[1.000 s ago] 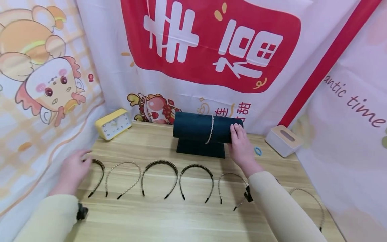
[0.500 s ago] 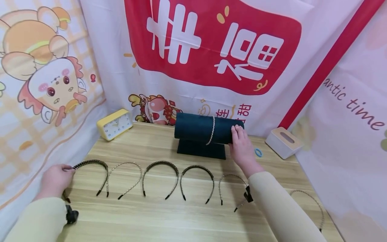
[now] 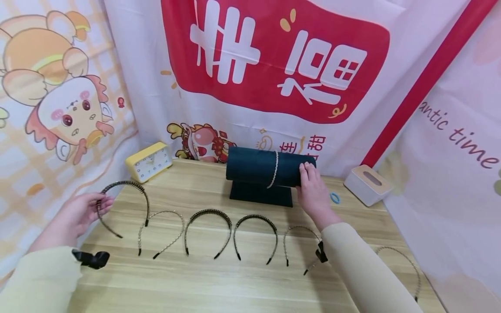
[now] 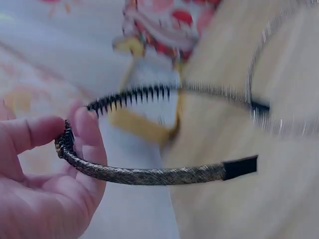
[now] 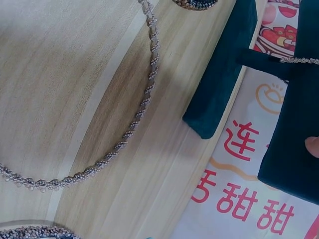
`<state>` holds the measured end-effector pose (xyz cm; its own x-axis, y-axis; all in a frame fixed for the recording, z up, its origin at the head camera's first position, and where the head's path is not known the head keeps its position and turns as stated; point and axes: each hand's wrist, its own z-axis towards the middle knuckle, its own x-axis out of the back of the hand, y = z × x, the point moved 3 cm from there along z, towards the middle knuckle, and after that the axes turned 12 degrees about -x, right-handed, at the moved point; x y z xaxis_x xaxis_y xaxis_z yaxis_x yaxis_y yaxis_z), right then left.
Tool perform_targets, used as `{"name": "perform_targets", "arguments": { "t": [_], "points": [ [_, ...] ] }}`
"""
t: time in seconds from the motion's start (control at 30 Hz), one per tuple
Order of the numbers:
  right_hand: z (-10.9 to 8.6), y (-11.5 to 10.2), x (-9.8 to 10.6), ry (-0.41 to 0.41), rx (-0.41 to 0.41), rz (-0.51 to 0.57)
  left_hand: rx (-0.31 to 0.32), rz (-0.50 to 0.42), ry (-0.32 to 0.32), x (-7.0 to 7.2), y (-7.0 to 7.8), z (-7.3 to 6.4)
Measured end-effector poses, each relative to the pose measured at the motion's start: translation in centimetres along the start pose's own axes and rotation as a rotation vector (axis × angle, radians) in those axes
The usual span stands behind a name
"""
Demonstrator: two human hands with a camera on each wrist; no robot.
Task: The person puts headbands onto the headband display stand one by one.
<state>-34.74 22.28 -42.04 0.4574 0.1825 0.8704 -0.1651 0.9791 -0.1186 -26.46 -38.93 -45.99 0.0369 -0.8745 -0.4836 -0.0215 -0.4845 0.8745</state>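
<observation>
My left hand (image 3: 80, 213) pinches a dark headband (image 3: 124, 183) between thumb and fingers, up off the table at the left. In the left wrist view the headband (image 4: 144, 175) shows comb teeth along its inside and black tips at its ends. My right hand (image 3: 314, 191) grips the right end of a dark teal velvet roll stand (image 3: 250, 167); in the right wrist view only a fingertip (image 5: 313, 147) shows against the roll. A thin beaded headband (image 3: 275, 167) hangs round the roll.
A row of headbands lies on the wooden table: a thin one (image 3: 182, 221), two thick dark ones (image 3: 208, 211) (image 3: 255, 216), and thin ones (image 3: 285, 243) (image 3: 415, 265) at the right. A yellow clock (image 3: 150, 163), blue ring (image 3: 334, 198) and tissue box (image 3: 368, 184) stand behind.
My left hand has reached the leftmost dark headband, taken hold of it and lifted it from the table, up towards the clock. The right hand has stayed on the roll stand.
</observation>
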Motion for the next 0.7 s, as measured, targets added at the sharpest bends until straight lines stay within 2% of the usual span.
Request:
{"name": "perform_targets", "arguments": {
  "t": [0.1, 0.23, 0.5, 0.7],
  "points": [
    [0.0, 0.0, 0.0, -0.004, -0.005, -0.004, -0.021, -0.03, -0.086, -3.1, 0.3, 0.7],
    [0.0, 0.0, 0.0, 0.001, 0.003, 0.0, -0.067, 0.015, -0.132, -7.6, 0.5, 2.0],
    [0.0, 0.0, 0.1, 0.033, 0.027, 0.017, -0.161, 0.179, -0.033, -15.7, -0.3, 5.1],
    [-0.1, 0.0, 0.1, 0.023, 0.015, 0.016, -0.25, 0.302, -0.003, -21.3, -2.4, 7.7]
  ]
}}
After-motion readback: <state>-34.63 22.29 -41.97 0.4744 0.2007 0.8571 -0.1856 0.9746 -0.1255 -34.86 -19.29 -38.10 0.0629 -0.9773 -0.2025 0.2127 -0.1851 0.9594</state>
